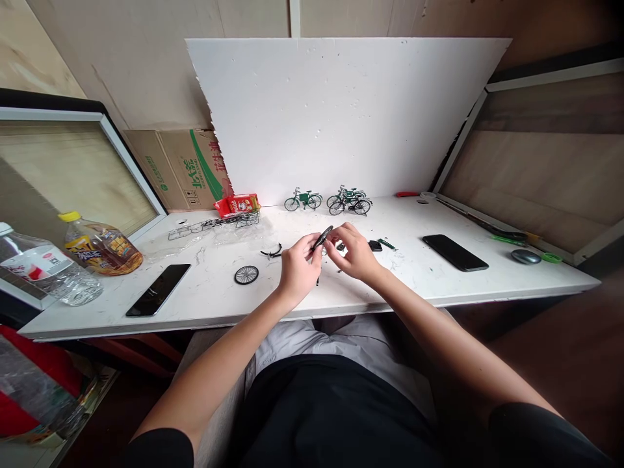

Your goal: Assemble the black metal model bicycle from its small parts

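Pinching lightly would suit the left hand, whose thumb and fingers are closed on a thin dark part, raised above the surface between both hands; a hold at the part's edge should leave room for the other hand. The right hand, close beside it, is half curled, fingertips drawn near the part; pressing gently and squarely against that bracing seems wise, as so slim a piece might bend. Harder to make out, from the left: past the wheel, which lies plainly left of the left hand, a curved black strip is too fine to identify. The part shows almost edge-on, so its full shape is unclear. Whether the right fingertips grip it or something tiny, I cannot tell. Bits behind the right hand are partly covered, and the black block just beyond it lacks readable detail.
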A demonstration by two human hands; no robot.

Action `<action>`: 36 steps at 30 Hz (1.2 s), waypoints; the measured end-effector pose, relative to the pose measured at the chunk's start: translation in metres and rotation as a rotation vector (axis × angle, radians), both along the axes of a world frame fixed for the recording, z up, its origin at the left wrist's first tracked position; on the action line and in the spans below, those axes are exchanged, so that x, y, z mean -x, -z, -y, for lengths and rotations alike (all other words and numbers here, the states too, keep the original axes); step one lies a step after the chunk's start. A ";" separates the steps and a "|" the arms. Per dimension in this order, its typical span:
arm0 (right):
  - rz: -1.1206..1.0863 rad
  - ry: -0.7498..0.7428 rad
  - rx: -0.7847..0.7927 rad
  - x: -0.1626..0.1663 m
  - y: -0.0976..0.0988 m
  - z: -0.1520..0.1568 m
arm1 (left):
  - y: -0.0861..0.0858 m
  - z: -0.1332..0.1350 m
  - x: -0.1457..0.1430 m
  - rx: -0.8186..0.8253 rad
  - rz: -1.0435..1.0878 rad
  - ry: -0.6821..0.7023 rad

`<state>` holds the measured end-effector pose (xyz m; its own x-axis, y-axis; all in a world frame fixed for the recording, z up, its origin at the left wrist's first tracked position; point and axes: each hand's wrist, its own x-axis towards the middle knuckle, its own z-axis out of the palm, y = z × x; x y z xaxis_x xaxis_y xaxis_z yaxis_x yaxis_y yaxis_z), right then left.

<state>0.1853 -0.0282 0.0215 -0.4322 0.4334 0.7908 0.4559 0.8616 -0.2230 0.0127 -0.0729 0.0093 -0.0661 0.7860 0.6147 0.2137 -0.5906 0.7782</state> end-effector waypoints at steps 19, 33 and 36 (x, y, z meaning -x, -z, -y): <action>-0.169 0.019 0.302 0.012 0.011 0.008 | 0.000 0.003 0.000 -0.076 -0.097 -0.065; -0.285 0.118 0.120 0.018 0.016 0.010 | -0.002 -0.001 0.008 -0.070 -0.098 -0.052; -0.266 0.122 0.101 0.018 0.017 0.011 | -0.001 -0.003 0.009 -0.099 -0.128 -0.057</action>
<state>0.1669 -0.0392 0.0044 -0.1556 0.5515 0.8195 0.4684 0.7716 -0.4303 0.0041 -0.0703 0.0099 -0.0247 0.7182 0.6954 0.3426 -0.6474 0.6808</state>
